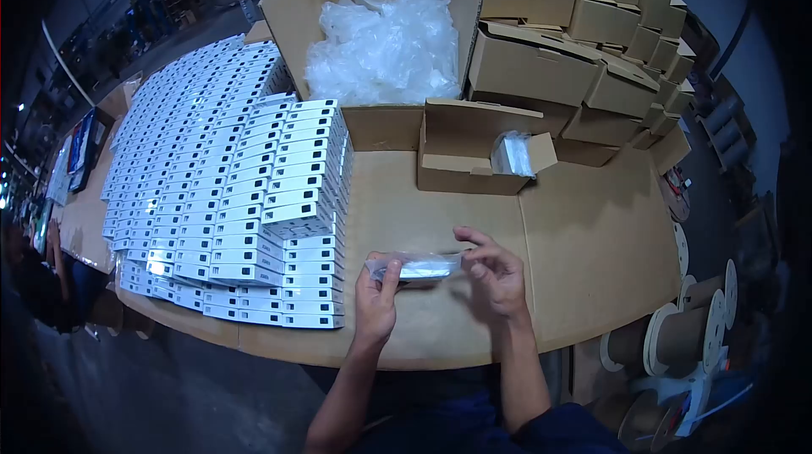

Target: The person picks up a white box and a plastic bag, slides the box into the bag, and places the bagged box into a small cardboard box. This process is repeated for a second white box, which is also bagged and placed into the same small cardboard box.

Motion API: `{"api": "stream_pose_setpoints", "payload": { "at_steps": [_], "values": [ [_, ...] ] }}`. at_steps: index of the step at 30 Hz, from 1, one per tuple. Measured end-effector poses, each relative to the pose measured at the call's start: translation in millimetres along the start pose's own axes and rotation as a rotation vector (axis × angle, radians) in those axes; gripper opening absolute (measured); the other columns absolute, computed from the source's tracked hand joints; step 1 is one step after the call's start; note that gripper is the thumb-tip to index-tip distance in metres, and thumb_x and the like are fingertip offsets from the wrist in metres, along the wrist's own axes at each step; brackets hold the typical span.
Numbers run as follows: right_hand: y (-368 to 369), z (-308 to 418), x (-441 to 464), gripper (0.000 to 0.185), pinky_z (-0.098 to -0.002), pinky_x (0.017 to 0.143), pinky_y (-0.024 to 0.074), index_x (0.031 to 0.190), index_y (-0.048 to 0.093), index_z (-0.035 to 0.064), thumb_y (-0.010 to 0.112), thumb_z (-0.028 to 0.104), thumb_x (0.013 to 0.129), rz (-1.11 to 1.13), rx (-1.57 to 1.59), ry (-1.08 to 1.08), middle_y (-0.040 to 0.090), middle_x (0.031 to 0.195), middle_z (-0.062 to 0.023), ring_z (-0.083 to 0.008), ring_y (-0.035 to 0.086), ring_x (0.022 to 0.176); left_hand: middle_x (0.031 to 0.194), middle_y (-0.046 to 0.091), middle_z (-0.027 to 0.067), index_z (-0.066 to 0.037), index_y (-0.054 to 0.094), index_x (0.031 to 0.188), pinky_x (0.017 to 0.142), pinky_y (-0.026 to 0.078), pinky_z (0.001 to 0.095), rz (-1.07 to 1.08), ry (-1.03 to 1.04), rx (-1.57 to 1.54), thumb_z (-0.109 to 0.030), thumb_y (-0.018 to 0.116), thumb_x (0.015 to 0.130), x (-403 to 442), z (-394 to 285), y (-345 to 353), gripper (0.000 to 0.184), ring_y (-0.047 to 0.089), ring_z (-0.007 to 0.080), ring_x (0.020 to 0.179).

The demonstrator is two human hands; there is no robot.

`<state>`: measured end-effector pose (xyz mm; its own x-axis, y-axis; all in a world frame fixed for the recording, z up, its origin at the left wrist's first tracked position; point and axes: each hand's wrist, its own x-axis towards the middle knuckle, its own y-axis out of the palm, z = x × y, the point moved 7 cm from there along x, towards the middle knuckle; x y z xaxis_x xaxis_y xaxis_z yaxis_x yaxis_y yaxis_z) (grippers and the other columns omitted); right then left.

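Near the front of the cardboard-covered table, my left hand (377, 302) is closed around one end of a slim item in a clear plastic bag (427, 269). Its thumb lies on top of the bag. What exactly the silvery-white item inside is, I cannot make out. My right hand (499, 280) is at the bag's other end, index finger raised and apart from the thumb. Whether a fingertip touches the plastic is unclear. Beyond the hands, an open cardboard box (469, 179) holds a similar plastic-wrapped piece (512, 154) at its right end.
Stacks of white boxes (194, 175) fill the left of the table (592, 259). A large carton (288, 18) of crumpled plastic bags (385, 44) stands behind. Brown cartons (537, 60) are piled at back right. Cable spools (689, 335) sit below right; another person's arm (56, 242) shows far left.
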<state>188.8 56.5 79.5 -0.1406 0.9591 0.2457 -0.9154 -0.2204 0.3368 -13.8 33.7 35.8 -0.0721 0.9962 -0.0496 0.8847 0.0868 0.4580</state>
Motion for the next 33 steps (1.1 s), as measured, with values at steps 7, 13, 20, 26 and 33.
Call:
{"api": "stream_pose_setpoints", "payload": {
  "at_steps": [7, 13, 20, 26, 33],
  "values": [
    [28, -16, -5, 0.032, -0.0416, 0.108, 0.0473, 0.112, 0.078, 0.005, 0.08, -0.001, 0.081, 0.225, -0.46, 0.033, 0.071, 0.124, -0.0172, -0.0319, 0.062, 0.124, 0.105, 0.064, 0.0077, -0.004, 0.054, 0.111, 0.089, 0.06, 0.0318, 0.021, 0.013, 0.067, -0.019, 0.052, 0.11, -1, 9, 6, 0.015, 0.068, 0.0144, 0.099],
    [23, -7, 5, 0.037, -0.041, 0.107, 0.049, 0.116, 0.077, 0.0044, 0.082, 0.002, 0.079, 0.178, -0.516, 0.041, 0.071, 0.125, -0.0174, -0.0293, 0.062, 0.128, 0.113, 0.067, 0.0164, -0.004, 0.052, 0.113, 0.093, 0.06, 0.0431, -0.032, -0.154, -0.19, -0.027, 0.042, 0.113, 2, 18, -1, 0.025, 0.071, 0.0259, 0.105],
    [20, 1, 9, 0.035, -0.0435, 0.111, 0.0457, 0.115, 0.077, 0.0051, 0.083, 0.005, 0.081, 0.219, -0.559, 0.078, 0.073, 0.124, -0.017, -0.0313, 0.058, 0.134, 0.123, 0.063, 0.0215, -0.001, 0.05, 0.122, 0.096, 0.059, 0.0477, 0.052, -0.221, -0.24, -0.027, 0.039, 0.113, 3, 15, 1, 0.029, 0.069, 0.0319, 0.112],
    [13, 1, 12, 0.034, -0.0465, 0.116, 0.0405, 0.117, 0.075, 0.0055, 0.08, 0.005, 0.083, 0.227, -0.465, 0.084, 0.074, 0.122, -0.0137, -0.0341, 0.05, 0.142, 0.147, 0.046, 0.0195, -0.004, 0.037, 0.148, 0.102, 0.053, 0.0378, 0.211, 0.06, 0.022, -0.002, 0.054, 0.103, 1, -36, 29, 0.048, 0.058, 0.0244, 0.126],
    [27, 19, 11, 0.034, -0.0499, 0.118, 0.0387, 0.116, 0.076, 0.0061, 0.079, 0.003, 0.081, 0.255, -0.589, 0.001, 0.074, 0.125, -0.0117, -0.0382, 0.049, 0.142, 0.138, 0.057, 0.0162, -0.003, 0.067, 0.125, 0.094, 0.058, 0.0328, 0.351, 0.251, 0.443, 0.006, 0.066, 0.095, -4, -48, 38, 0.032, 0.063, 0.0238, 0.122]
  ]
}}
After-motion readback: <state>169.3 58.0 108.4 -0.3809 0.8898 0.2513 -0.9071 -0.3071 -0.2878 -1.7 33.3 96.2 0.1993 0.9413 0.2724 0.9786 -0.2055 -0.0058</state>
